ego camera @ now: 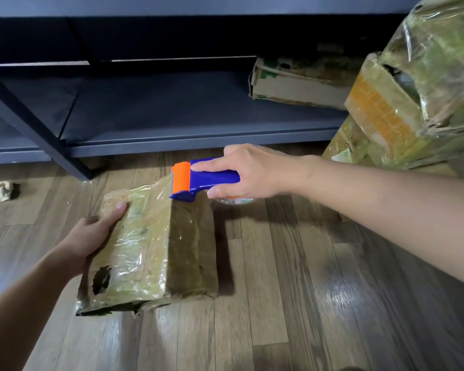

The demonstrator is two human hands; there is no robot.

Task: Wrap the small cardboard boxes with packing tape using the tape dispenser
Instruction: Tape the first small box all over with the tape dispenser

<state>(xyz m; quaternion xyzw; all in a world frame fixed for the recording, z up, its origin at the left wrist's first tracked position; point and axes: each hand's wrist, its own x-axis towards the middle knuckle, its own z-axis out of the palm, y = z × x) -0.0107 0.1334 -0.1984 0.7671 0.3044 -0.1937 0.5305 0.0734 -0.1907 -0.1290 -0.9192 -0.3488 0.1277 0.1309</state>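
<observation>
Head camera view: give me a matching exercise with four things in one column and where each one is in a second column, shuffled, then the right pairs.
1. blue and orange plastic tape dispenser
2. tape-wrapped brown cardboard box
3. small crumpled beige wad
4. torn flat cardboard box

A. on the dark shelf
B. gripped by the right hand
C. alone on the wooden floor, far left
D. held by the left hand

Pairs: 1-B, 2-D, 3-C, 4-A
</observation>
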